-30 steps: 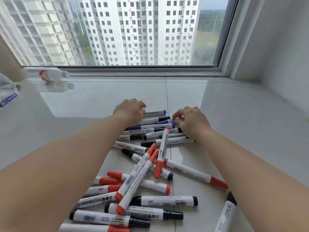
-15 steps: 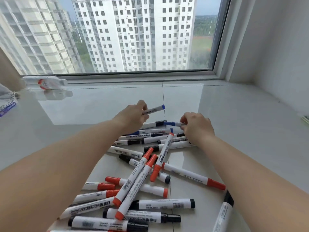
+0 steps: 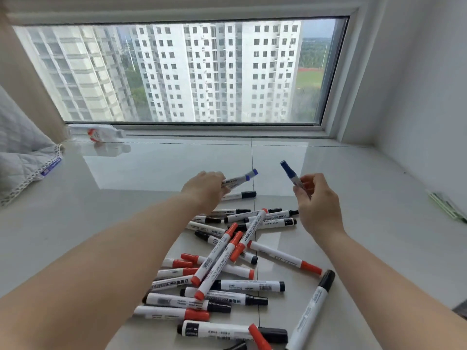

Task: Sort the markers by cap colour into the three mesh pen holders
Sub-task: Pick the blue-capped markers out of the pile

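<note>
Left hand [image 3: 206, 189] gripping a white blue-capped marker [image 3: 240, 178], barrel partly hidden in the fist. Right hand [image 3: 319, 198] pinching another blue-capped marker [image 3: 290, 173], cap up, lower end hidden. Both raised above a jumbled pile of red- and black-capped white markers [image 3: 227, 269] on the glossy pale tiled sill [image 3: 151, 168], nearest ones cut off.

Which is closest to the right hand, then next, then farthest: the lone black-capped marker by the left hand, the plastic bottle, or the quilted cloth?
From the right hand:
1. Black-capped marker, just left, beside the left hand.
2. Plastic bottle, far left under the window.
3. Quilted cloth, at the left edge.
</note>
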The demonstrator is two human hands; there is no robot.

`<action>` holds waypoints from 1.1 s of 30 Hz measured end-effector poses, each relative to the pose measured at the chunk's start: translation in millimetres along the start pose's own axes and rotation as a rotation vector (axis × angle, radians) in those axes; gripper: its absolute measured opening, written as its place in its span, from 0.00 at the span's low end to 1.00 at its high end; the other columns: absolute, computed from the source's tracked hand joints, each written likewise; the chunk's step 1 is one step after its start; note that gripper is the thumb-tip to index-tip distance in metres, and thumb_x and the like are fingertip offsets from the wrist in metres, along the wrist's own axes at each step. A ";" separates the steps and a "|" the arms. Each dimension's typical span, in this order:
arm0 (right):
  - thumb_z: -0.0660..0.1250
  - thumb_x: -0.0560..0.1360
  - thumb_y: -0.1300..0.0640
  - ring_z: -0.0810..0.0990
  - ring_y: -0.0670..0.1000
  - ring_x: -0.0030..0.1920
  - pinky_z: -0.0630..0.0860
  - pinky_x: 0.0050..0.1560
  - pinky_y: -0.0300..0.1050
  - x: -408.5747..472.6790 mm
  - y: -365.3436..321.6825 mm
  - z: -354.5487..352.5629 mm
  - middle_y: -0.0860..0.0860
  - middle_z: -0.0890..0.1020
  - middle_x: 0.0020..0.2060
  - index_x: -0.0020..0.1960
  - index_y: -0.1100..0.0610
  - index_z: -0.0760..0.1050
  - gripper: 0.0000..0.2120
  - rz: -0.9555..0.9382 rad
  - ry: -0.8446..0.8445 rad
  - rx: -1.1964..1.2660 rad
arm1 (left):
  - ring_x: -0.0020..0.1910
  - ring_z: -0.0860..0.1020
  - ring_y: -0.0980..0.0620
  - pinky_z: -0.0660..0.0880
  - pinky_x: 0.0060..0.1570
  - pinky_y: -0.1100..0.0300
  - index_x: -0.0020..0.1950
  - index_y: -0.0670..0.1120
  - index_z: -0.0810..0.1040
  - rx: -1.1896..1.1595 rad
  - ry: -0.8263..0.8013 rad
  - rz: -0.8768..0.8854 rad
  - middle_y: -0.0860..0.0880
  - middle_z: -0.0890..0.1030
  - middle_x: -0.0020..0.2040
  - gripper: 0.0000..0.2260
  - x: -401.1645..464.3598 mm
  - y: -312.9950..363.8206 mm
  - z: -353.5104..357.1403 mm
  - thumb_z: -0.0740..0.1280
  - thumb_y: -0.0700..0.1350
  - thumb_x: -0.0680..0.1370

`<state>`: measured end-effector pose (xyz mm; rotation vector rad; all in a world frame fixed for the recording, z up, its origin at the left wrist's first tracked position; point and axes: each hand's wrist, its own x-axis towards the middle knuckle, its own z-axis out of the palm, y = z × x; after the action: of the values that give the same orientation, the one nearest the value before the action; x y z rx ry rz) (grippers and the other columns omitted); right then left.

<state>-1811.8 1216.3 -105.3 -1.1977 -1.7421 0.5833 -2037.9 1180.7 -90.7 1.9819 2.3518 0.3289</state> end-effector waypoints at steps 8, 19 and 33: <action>0.61 0.78 0.58 0.71 0.44 0.31 0.68 0.27 0.30 -92.0 -105.6 -0.4 0.46 0.74 0.36 0.51 0.54 0.67 0.03 0.035 -0.110 0.246 | 0.36 0.73 0.50 0.68 0.32 0.56 0.47 0.49 0.67 -0.411 0.112 -0.193 0.49 0.75 0.39 0.06 -143.6 -48.3 -83.1 0.57 0.51 0.79; 0.56 0.75 0.65 0.74 0.55 0.58 0.70 0.53 0.46 -265.0 -175.3 68.9 0.54 0.75 0.59 0.68 0.54 0.67 0.22 0.030 -0.632 -0.221 | 0.43 0.72 0.44 0.65 0.38 0.55 0.56 0.45 0.67 -0.355 0.198 -0.645 0.44 0.75 0.46 0.12 -363.8 -179.3 -97.1 0.58 0.52 0.79; 0.50 0.79 0.63 0.65 0.57 0.60 0.69 0.56 0.47 -312.5 -204.3 128.1 0.56 0.65 0.64 0.75 0.52 0.51 0.26 -0.133 -0.636 -0.638 | 0.58 0.74 0.44 0.70 0.50 0.55 0.64 0.45 0.66 -0.140 -0.042 -0.728 0.45 0.75 0.62 0.16 -420.1 -212.9 -39.1 0.55 0.51 0.79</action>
<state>-1985.4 863.2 -136.5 -1.3901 -2.6630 0.3466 -2176.1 731.0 -135.3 0.9556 2.7127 0.3777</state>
